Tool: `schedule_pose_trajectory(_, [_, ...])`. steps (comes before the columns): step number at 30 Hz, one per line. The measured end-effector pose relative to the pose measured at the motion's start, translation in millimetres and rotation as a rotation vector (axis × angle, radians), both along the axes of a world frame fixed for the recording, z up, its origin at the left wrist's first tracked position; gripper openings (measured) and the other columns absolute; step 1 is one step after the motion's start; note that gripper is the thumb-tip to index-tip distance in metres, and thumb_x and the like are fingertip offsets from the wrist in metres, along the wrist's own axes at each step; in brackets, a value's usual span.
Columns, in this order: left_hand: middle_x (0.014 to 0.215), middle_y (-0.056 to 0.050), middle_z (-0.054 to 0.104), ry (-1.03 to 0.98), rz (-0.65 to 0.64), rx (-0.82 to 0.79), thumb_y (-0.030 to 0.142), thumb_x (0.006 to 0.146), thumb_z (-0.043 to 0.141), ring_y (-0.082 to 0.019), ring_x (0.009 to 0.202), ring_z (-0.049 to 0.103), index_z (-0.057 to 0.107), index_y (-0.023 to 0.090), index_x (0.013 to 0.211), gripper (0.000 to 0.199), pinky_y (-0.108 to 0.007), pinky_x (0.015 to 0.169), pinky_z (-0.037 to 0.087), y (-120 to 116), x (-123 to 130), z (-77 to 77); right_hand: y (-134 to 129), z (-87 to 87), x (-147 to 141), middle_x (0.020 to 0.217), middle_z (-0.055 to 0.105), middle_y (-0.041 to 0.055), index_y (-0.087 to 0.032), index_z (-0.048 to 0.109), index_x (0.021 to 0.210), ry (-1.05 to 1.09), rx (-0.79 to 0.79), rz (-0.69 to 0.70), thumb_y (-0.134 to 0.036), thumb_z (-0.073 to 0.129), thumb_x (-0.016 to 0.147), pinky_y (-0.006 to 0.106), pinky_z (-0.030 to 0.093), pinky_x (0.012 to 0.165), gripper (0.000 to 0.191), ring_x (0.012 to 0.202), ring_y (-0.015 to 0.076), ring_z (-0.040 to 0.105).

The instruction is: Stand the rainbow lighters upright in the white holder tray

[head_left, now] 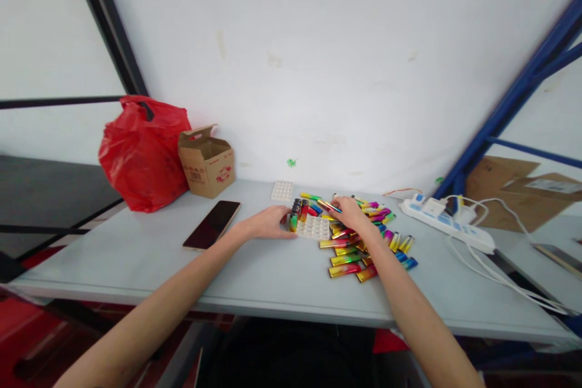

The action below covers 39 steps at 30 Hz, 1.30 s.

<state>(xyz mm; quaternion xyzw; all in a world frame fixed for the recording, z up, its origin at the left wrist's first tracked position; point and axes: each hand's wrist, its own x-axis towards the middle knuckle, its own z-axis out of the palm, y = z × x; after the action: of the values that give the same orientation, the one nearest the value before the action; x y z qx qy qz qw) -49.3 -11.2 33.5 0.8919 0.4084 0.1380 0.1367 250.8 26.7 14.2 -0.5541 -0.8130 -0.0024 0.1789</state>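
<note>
A white tray (pixel 314 228) with rows of round-looking cells lies on the table. Several shiny coloured lighters (pixel 304 210) stand upright at its left end. My left hand (pixel 271 222) is curled round that end, thumb at the front edge and fingers beside the standing lighters. Between the fingers of my right hand (pixel 349 213) is a single lighter (pixel 328 205), held tilted over the tray's right side. Under and around my right forearm spreads a loose heap of lighters (pixel 345 259) in yellow, red, green, blue and purple.
Behind the tray lies a second white tray (pixel 282 190). To the left are a phone (pixel 213 225), an open cardboard box (pixel 207 163) and a red plastic bag (pixel 144 154). A power strip (pixel 448 224) with white cables runs along the right, near blue frame bars (pixel 513 97).
</note>
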Motion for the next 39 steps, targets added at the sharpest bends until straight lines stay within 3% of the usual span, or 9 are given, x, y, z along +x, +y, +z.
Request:
schedule_pose_trajectory(5, [0.091, -0.006, 0.07, 0.004, 0.011, 0.008, 0.062, 0.074, 0.071, -0.021, 0.076, 0.062, 0.063, 0.017, 0.095, 0.051, -0.03, 0.066, 0.047, 1, -1, -1.5, -5, -0.4, -1, 0.103, 0.075, 0.0131, -0.015, 0.072, 0.109, 0.015, 0.062, 0.002, -0.025, 0.051, 0.102, 0.031, 0.046, 0.091, 0.024, 0.099, 0.0227, 0.068])
schedule_pose_trajectory(8, [0.091, -0.006, 0.07, 0.002, 0.013, 0.018, 0.062, 0.073, 0.071, -0.022, 0.076, 0.062, 0.063, 0.017, 0.095, 0.051, -0.031, 0.067, 0.048, 1, -1, -2.5, -7, 5.0, 2, 0.096, 0.076, 0.0106, -0.017, 0.071, 0.112, 0.151, 0.117, 0.008, -0.03, 0.048, 0.103, 0.031, 0.047, 0.084, 0.029, 0.088, 0.0218, 0.069])
schedule_pose_trajectory(13, [0.093, -0.008, 0.07, 0.029, 0.017, 0.004, 0.062, 0.074, 0.07, -0.023, 0.079, 0.063, 0.062, 0.016, 0.096, 0.051, -0.032, 0.069, 0.048, -1, 1, 1.5, -5, 13.0, 1, 0.071, 0.067, 0.0024, -0.016, 0.074, 0.098, 0.688, 0.106, -0.016, -0.057, 0.059, 0.09, 0.031, 0.048, 0.07, 0.044, 0.066, 0.0187, 0.06])
schedule_pose_trajectory(17, [0.095, -0.009, 0.069, 0.061, 0.02, -0.001, 0.062, 0.076, 0.069, -0.024, 0.081, 0.063, 0.062, 0.015, 0.097, 0.052, -0.032, 0.07, 0.048, -3, 2, 5.4, -8, 15.7, -11, 0.083, 0.066, 0.0031, -0.021, 0.062, 0.088, 1.23, -0.084, 0.046, -0.07, 0.063, 0.08, 0.03, 0.052, 0.069, 0.049, 0.074, 0.018, 0.062])
schedule_pose_trajectory(20, [0.094, -0.008, 0.069, 0.057, 0.016, 0.012, 0.062, 0.076, 0.069, -0.024, 0.081, 0.063, 0.062, 0.016, 0.097, 0.051, -0.032, 0.071, 0.048, -3, 1, 4.4, -16, 20.3, -22, 0.082, 0.064, 0.0003, -0.026, 0.051, 0.093, 1.414, -0.269, 0.148, -0.072, 0.063, 0.079, 0.028, 0.052, 0.061, 0.049, 0.065, 0.0151, 0.06])
schedule_pose_trajectory(23, [0.094, -0.008, 0.069, 0.029, 0.009, 0.011, 0.062, 0.075, 0.07, -0.024, 0.081, 0.063, 0.062, 0.016, 0.097, 0.051, -0.032, 0.071, 0.048, -1, -1, 0.9, -25, 24.0, -30, 0.062, 0.048, -0.0086, -0.028, 0.047, 0.096, 1.34, -0.321, 0.152, -0.071, 0.058, 0.085, 0.022, 0.038, 0.047, 0.046, 0.045, 0.01, 0.039])
schedule_pose_trajectory(25, [0.095, -0.007, 0.069, 0.008, 0.004, -0.004, 0.062, 0.075, 0.07, -0.023, 0.081, 0.063, 0.062, 0.017, 0.098, 0.052, -0.032, 0.071, 0.049, 0, -1, -1.1, -29, 23.9, -33, 0.055, 0.037, -0.0101, -0.026, 0.049, 0.09, 1.182, -0.227, 0.092, -0.07, 0.052, 0.088, 0.022, 0.028, 0.044, 0.044, 0.043, 0.0098, 0.029])
schedule_pose_trajectory(30, [0.093, -0.006, 0.069, -0.012, -0.008, -0.016, 0.061, 0.076, 0.071, -0.021, 0.078, 0.062, 0.062, 0.016, 0.097, 0.05, -0.031, 0.069, 0.048, 0, -1, -1.1, -37, 19.3, -41, 0.053, 0.038, -0.0042, -0.022, 0.04, 0.058, 0.701, 0.163, 0.014, -0.063, 0.049, 0.093, 0.027, 0.028, 0.054, 0.055, 0.054, 0.0122, 0.035])
schedule_pose_trajectory(39, [0.096, -0.007, 0.07, -0.019, -0.033, 0.0, 0.061, 0.076, 0.07, -0.022, 0.082, 0.064, 0.063, 0.015, 0.101, 0.052, -0.031, 0.073, 0.049, 3, -2, -4.4, -43, 18.5, -49, 0.049, 0.038, -0.0033, -0.024, 0.038, 0.054, 0.672, 0.178, -0.05, -0.049, 0.043, 0.089, 0.029, 0.024, 0.054, 0.043, 0.052, 0.0133, 0.037])
